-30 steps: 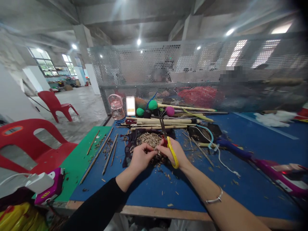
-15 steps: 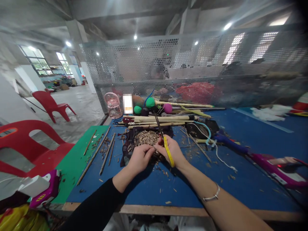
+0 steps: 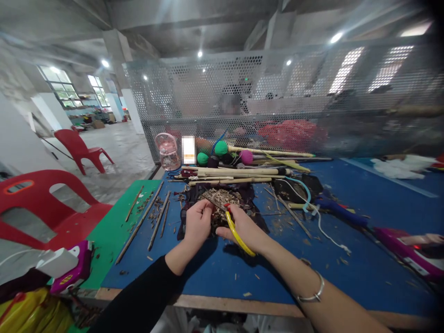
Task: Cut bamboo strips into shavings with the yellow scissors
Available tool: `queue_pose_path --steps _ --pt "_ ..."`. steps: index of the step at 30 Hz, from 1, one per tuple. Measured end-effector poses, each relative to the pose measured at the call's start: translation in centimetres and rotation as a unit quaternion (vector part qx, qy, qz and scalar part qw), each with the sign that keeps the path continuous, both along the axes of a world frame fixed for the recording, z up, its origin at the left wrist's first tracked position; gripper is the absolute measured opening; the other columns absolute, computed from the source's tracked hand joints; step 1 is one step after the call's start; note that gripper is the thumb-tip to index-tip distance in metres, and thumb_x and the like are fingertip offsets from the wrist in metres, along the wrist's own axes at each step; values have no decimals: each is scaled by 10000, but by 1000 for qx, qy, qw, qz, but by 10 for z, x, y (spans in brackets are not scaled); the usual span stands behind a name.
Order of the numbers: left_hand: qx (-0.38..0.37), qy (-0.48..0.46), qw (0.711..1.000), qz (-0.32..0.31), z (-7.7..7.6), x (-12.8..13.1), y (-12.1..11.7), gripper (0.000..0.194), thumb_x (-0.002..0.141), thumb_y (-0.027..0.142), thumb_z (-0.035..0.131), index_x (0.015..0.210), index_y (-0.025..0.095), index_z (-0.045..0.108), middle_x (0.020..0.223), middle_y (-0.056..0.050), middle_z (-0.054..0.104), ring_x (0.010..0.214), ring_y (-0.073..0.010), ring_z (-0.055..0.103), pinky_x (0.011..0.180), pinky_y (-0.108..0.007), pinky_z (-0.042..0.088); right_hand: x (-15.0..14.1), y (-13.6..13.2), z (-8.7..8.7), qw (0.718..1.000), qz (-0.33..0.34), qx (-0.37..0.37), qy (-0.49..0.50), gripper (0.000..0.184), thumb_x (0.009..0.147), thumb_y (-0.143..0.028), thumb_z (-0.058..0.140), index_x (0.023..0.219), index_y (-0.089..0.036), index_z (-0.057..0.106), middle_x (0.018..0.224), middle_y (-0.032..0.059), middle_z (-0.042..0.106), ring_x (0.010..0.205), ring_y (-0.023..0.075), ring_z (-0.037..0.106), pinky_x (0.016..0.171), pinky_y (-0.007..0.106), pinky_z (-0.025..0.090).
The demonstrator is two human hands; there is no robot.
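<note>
Chip pile (image 3: 229,196): on dark cloth (image 3: 257,220)
Left hand (image 3: 198,224): fingers bunched at pile's near-left
Right hand (image 3: 244,230): yellow-handled scissors (image 3: 238,238), blades over pile
Pink bottle (image 3: 169,156): beyond pile, leftward

Red plastic chair (image 3: 43,199) with a cut-out back over at the left of the frame, another red plastic chair (image 3: 71,147) farther off above it, slumped yellow plastic bag (image 3: 38,312) lower left, clear pink loop-handled bottle (image 3: 169,155) left of centre, perforated grey metal screen (image 3: 208,88) across the upper middle

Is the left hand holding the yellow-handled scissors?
No, the right hand holds the yellow-handled scissors, their blades angled toward the left hand.
</note>
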State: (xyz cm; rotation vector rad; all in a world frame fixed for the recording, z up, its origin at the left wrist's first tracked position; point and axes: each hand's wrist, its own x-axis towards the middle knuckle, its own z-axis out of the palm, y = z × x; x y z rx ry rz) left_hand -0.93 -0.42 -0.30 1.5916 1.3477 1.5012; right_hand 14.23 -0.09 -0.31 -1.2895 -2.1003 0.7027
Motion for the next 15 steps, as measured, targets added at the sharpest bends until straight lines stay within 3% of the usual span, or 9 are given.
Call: queue_pose_path --steps 4,7,15 --pt "26 33 999 4 2 2 -4 275 827 287 417 596 177 518 568 15 480 563 -111 429 561 -206 330 -1 -2 -2 1000 1 -1 -10 539 672 -533 626 1021 -158 456 853 48 556 742 173 509 655 273 396" --pt "29 27 999 7 6 4 -6 295 834 318 416 591 182 512 578 9 482 576 -117 428 571 -209 329 -4 -4 -7 1000 8 12 -6 457 724 -531 568 950 -153 443 668 -10 503 570 129 424 520 236 325" --pt "54 52 997 33 10 2 -7 295 843 296 411 595 183 523 641 -2 538 617 -118 465 606 -208 338 -9 -6 -14 1000 -8 12 27 373 736 -535 553 779 -180 445 581 -43 451 514 92 338 466 210 268"
